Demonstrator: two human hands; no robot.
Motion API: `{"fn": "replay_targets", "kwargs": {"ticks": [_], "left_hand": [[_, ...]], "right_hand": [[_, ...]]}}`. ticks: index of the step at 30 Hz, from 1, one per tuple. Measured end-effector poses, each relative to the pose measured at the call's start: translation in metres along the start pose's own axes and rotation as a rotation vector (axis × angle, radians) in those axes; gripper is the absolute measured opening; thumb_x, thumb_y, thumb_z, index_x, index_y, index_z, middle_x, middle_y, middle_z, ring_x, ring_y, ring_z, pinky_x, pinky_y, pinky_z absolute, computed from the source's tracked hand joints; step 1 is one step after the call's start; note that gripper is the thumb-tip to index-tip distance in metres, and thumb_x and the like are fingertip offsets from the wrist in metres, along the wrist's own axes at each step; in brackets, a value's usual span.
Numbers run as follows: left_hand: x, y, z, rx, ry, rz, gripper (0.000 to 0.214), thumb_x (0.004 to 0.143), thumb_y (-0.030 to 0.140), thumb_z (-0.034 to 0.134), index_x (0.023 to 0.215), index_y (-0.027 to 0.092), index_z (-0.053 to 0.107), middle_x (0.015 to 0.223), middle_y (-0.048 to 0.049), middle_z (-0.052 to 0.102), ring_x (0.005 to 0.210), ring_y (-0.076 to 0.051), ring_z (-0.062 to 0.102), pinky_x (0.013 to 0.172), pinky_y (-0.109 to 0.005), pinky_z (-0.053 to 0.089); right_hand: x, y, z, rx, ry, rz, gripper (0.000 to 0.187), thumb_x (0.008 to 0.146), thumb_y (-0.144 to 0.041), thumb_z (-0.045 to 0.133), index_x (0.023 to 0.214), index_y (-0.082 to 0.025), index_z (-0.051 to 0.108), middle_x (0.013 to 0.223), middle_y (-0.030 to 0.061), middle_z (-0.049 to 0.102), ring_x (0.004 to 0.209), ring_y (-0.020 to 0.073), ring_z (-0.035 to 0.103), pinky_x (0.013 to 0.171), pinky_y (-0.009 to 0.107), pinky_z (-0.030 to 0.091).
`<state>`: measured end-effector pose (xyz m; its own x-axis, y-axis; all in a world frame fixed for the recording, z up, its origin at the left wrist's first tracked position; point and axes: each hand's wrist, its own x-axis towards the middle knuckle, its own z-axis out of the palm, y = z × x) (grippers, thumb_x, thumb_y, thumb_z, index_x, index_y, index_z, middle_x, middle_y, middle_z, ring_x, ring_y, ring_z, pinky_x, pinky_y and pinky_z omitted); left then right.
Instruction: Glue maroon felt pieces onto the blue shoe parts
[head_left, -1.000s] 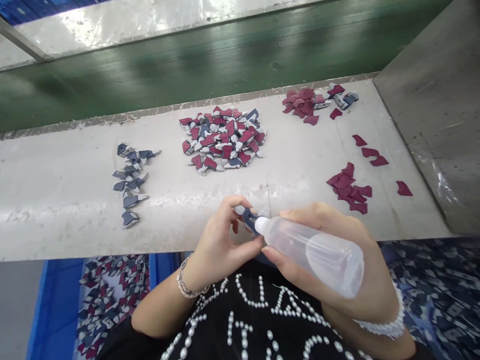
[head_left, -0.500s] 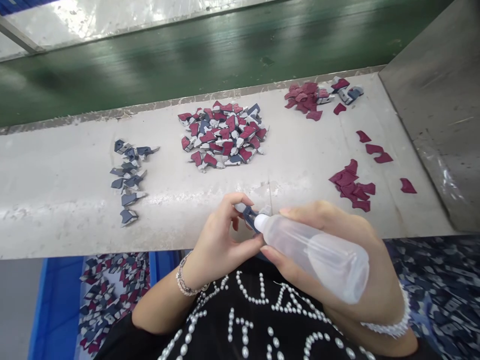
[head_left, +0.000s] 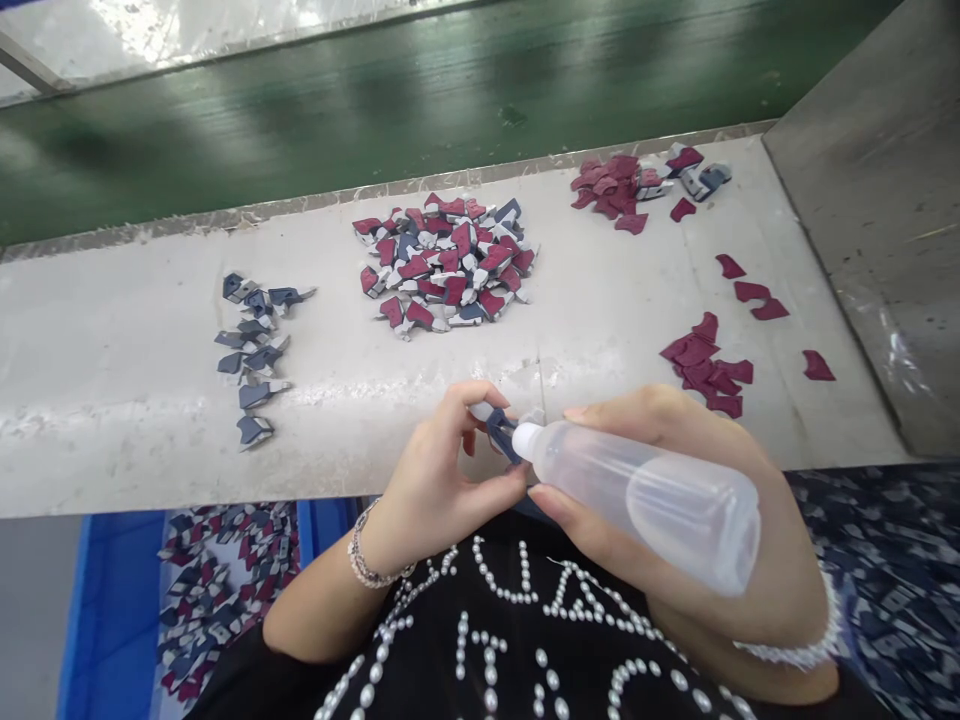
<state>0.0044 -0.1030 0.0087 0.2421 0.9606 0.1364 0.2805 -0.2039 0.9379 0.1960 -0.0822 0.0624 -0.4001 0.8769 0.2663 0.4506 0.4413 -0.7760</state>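
My left hand (head_left: pixel 435 480) pinches a small dark blue piece (head_left: pixel 498 432) at the near edge of the white worktop (head_left: pixel 112 400). My right hand (head_left: pixel 697 520) is wrapped round a clear plastic squeeze bottle (head_left: pixel 645 495). The bottle's white nozzle touches the blue piece. A mixed heap of red and blue pieces (head_left: pixel 446 262) lies at mid-table. A row of blue pieces (head_left: pixel 251 350) lies to the left. Loose red pieces (head_left: pixel 709 362) lie to the right, close to my right hand.
A second red pile (head_left: pixel 626 185) sits at the far right, by a grey metal wall (head_left: pixel 870 200). A green conveyor belt (head_left: pixel 420 100) runs behind the worktop. A blue bin of pieces (head_left: pixel 202 590) stands below left, and dark pieces (head_left: pixel 892 560) fill a container below right.
Both hands keep their grip, nozzle still against the blue piece. The bottle's back end has moved slightly right, and the view has tilted a little.
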Motion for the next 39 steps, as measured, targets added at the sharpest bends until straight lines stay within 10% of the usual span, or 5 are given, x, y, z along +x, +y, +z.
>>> {"fn": "replay_targets", "kwargs": {"ticks": [39], "left_hand": [[0.002,0.006,-0.002,0.119,-0.054,0.016,0.047,0.077,0.012,0.072,0.115,0.024,0.048,0.092,-0.0007,0.062,0.069,-0.012,0.054,0.061,-0.026,0.047]], "right_hand": [[-0.001,0.000,-0.013,0.000,-0.069,0.041,0.023,0.081,-0.037,0.074,0.082,-0.029,0.052,0.068,-0.0098,0.063,0.052,0.0108,0.062,0.045,0.021,0.051]]}}
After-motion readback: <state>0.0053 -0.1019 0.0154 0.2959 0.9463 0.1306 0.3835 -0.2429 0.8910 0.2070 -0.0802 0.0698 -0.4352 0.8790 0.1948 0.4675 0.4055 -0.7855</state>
